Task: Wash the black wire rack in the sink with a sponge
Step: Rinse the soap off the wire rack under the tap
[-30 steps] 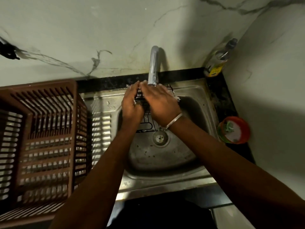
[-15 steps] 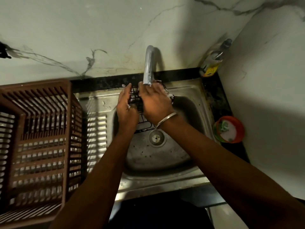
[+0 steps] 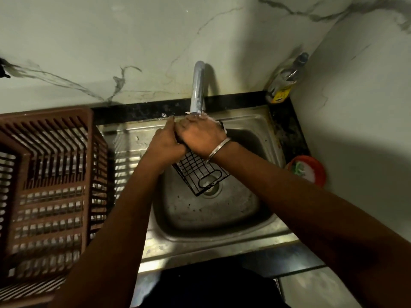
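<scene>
Since half a second ago the rack (image 3: 201, 174) has tipped: its lower end now slants down toward the drain (image 3: 213, 192), more of its grid shows below the wrists, and the two hands sit closer together.

At far left a brown slatted basket (image 3: 44, 174) stands beside the sink (image 3: 206, 218). The left hand (image 3: 165, 144) grips the rack's upper left edge, fingers curled round it. The black rack is held tilted over the basin, its top under the tap (image 3: 196, 90). The right hand (image 3: 200, 135), with a metal bangle (image 3: 216, 150) at the wrist, lies across the rack's top and touches the left hand. Its fingers are hidden, so I cannot tell whether it grips anything, though what looks like white foam shows at its far edge.

A bottle (image 3: 284, 81) stands in the right corner. Nearer, an orange bowl (image 3: 308, 171) sits on the counter.
</scene>
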